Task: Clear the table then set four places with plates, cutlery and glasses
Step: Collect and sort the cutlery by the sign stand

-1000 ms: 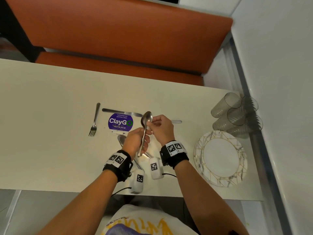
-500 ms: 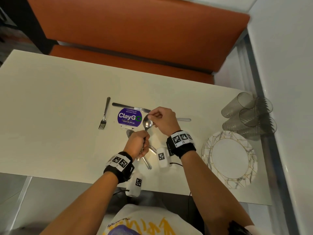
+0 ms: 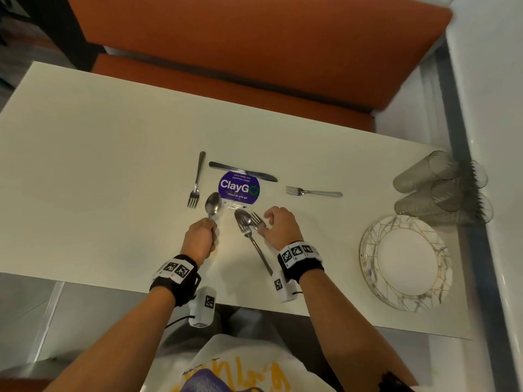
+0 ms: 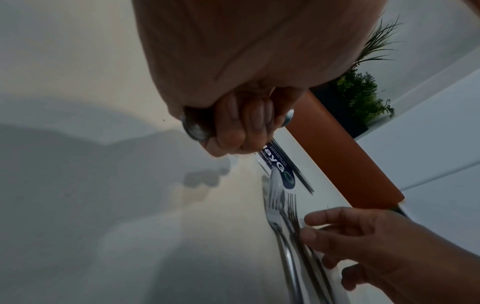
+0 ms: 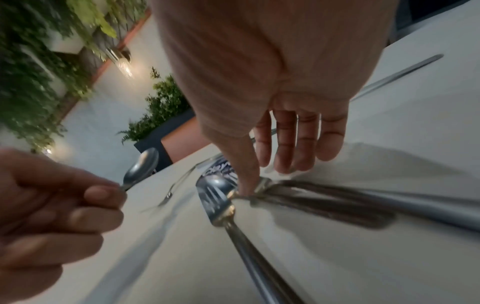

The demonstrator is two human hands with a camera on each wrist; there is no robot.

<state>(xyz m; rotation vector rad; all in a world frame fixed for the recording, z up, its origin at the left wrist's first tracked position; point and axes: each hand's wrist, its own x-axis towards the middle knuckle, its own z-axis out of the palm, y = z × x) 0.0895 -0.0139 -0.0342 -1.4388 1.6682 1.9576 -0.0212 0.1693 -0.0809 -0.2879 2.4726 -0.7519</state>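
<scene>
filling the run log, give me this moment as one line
left hand: grips spoon | right hand: fingers on fork in cutlery pile | plates, glasses: untouched

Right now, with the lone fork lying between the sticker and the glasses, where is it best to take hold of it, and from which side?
Probably by the handle. The fork lies flat on the table, tines toward the purple sticker, handle end toward the glasses. Come from above with the right hand, nearer to it, and pinch the handle's long edges, where bare tabletop lies all around.
</scene>
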